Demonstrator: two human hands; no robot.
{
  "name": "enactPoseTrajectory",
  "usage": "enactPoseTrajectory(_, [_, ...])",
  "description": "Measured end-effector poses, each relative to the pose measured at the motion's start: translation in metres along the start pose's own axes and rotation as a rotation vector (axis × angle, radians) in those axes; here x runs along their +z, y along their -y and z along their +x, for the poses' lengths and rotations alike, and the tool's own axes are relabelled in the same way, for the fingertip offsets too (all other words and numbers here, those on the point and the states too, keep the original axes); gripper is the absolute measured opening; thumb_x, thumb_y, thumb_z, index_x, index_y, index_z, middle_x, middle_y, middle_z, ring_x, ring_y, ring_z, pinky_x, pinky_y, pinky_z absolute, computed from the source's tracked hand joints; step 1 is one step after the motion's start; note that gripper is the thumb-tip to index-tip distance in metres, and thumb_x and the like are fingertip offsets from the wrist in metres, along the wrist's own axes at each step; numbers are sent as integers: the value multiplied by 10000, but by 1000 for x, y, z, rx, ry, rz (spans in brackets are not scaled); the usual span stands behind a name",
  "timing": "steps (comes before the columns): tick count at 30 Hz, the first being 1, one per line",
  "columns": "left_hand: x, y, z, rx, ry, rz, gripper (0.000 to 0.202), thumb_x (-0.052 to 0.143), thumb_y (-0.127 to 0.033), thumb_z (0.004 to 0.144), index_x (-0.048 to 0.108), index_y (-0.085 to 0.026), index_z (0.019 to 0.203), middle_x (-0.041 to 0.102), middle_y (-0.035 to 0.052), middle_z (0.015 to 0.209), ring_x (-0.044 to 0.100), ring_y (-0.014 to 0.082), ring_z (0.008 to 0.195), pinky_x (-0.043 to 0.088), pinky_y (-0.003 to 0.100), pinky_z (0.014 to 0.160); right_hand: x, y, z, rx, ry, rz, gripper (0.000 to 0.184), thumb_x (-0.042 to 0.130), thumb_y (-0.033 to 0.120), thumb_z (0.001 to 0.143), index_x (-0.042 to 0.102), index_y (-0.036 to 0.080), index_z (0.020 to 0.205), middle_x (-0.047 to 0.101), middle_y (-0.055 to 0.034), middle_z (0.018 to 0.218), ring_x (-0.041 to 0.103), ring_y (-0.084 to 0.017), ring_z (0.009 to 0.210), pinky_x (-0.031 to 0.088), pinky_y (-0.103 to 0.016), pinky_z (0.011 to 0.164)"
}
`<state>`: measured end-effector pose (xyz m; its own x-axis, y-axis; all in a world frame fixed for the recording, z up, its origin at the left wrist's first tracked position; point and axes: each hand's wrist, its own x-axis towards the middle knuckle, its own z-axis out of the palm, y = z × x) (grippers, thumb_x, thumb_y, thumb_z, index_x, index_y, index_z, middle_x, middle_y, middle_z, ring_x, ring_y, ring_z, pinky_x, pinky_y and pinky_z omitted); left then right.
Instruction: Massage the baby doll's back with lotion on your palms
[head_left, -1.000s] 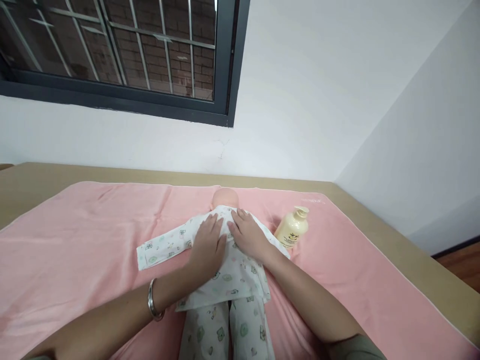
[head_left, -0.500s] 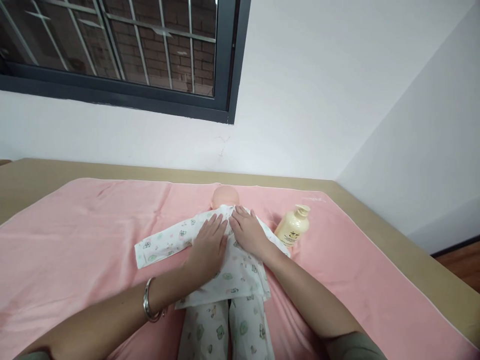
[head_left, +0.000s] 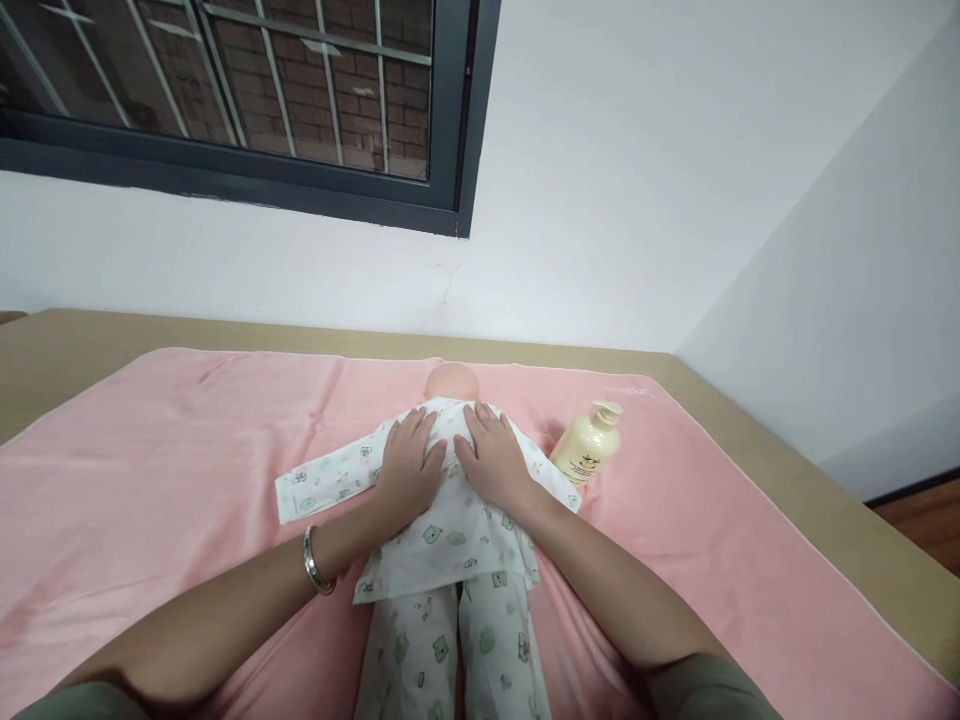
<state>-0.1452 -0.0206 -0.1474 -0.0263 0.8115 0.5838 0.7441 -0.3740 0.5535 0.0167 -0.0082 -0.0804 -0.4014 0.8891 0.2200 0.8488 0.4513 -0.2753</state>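
Both palms lie flat, fingers loosely spread and pinching nothing, left hand [head_left: 409,462] and right hand [head_left: 493,458] side by side on the doll [head_left: 450,500] lying mid-towel [head_left: 150,440]; I press evenly, stroking outward, clear of the bottle [head_left: 589,445].

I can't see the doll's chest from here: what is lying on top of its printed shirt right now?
Both hands, left hand and right hand, lie flat, side by side on the printed shirt. They cover the cloth beneath, so any fastening there is hidden.
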Motion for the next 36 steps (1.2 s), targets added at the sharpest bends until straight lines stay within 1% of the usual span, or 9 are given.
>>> enactPoseTrajectory(4, [0, -2, -1, -20, -12, -45, 437, 417, -397, 966, 527, -222, 1352, 538, 139, 1433, 443, 326, 1373, 301, 593, 1159, 5, -4, 2, -11, -22, 11, 563, 331, 362, 1020, 379, 71, 1499, 392, -190, 1556, 302, -288, 1474, 186, -508, 1211])
enactPoseTrajectory(9, [-6, -4, 0, -46, -31, -43, 438, 421, -393, 966, 525, -192, 1341, 524, 162, 1406, 455, 332, 1338, 354, 584, 1125, 5, 4, -6, 11, -52, -89, 550, 359, 383, 1008, 440, 80, 1460, 475, -198, 1497, 396, -318, 1417, 253, -507, 1181])
enactPoseTrajectory(13, [-13, -16, -5, 31, -40, -16, 373, 378, -344, 981, 581, -192, 1254, 544, 150, 1323, 501, 300, 1253, 419, 536, 1081, 3, 5, -7, 45, -96, -174, 528, 384, 400, 1000, 505, 74, 1397, 564, -225, 1400, 473, -345, 1347, 304, -516, 1140])
enactPoseTrajectory(16, [-16, -24, -7, 83, -10, 36, 363, 344, -296, 986, 585, -180, 1231, 553, 148, 1290, 510, 286, 1231, 435, 510, 1071, 1, -2, 1, 0, -50, -106, 529, 363, 394, 1012, 486, 73, 1414, 519, -209, 1453, 433, -314, 1387, 283, -487, 1162])
enactPoseTrajectory(20, [-15, -13, 6, 72, 51, 122, 410, 349, -308, 979, 510, -143, 1318, 542, 174, 1335, 488, 310, 1273, 414, 536, 1090, 0, 0, 0, -8, 16, -43, 561, 315, 375, 1027, 392, 61, 1486, 418, -187, 1541, 348, -287, 1449, 245, -479, 1193])
enactPoseTrajectory(24, [-15, 3, 21, 38, 133, 125, 417, 337, -338, 990, 509, -147, 1318, 598, 172, 1306, 535, 302, 1253, 442, 522, 1073, 1, 21, -27, -16, -39, -118, 576, 343, 362, 1013, 383, 58, 1501, 439, -209, 1519, 336, -332, 1452, 260, -505, 1187])
enactPoseTrajectory(27, [-17, -6, 11, 87, 119, 164, 437, 315, -325, 992, 488, -140, 1349, 580, 186, 1352, 505, 318, 1307, 415, 556, 1087, -2, 23, -29, -50, -34, -122, 564, 358, 368, 1012, 419, 64, 1484, 423, -217, 1528, 338, -338, 1452, 271, -496, 1185])
enactPoseTrajectory(32, [-21, -36, -16, 132, 150, 247, 471, 343, -295, 979, 445, -130, 1408, 469, 183, 1493, 387, 326, 1421, 322, 569, 1155, -8, -3, 5, -27, 68, -16, 569, 275, 388, 1047, 388, 54, 1493, 396, -214, 1547, 324, -298, 1465, 269, -494, 1179])
enactPoseTrajectory(36, [-21, -22, -2, 135, 187, 280, 450, 303, -292, 993, 482, -138, 1376, 507, 208, 1458, 436, 339, 1384, 343, 635, 1109, -8, 6, -6, -41, 74, -51, 561, 312, 368, 1035, 401, 35, 1478, 394, -236, 1540, 321, -313, 1463, 251, -493, 1185])
